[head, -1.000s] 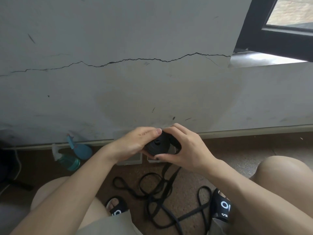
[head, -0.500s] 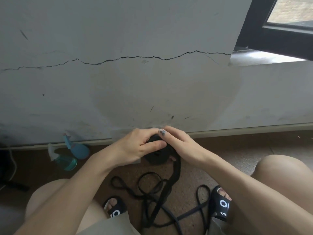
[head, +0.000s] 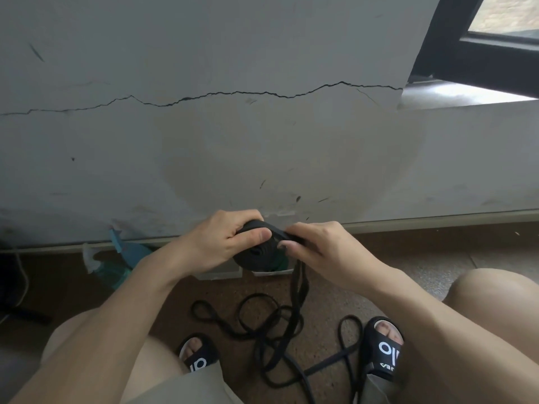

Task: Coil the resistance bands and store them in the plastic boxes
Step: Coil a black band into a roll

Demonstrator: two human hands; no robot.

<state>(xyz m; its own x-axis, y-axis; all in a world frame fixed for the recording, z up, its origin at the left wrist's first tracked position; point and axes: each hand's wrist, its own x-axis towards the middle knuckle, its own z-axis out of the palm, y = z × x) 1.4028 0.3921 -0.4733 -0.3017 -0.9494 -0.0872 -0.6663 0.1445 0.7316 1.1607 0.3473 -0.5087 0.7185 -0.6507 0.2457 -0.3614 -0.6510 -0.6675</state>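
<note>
The left hand (head: 224, 240), reaching in from seven o'clock, curls its fingers and thumb around the coiled black resistance band (head: 258, 252). The right hand (head: 318, 249), from four o'clock, pinches the band's strap at the coil's top; the loose tail (head: 297, 290) hangs toward six o'clock onto the floor (head: 335, 301).

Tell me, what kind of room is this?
Probably an indoor room in a home, down at floor level: a cracked painted wall, a speckled floor with loose bands, and a window at the upper right.
</note>
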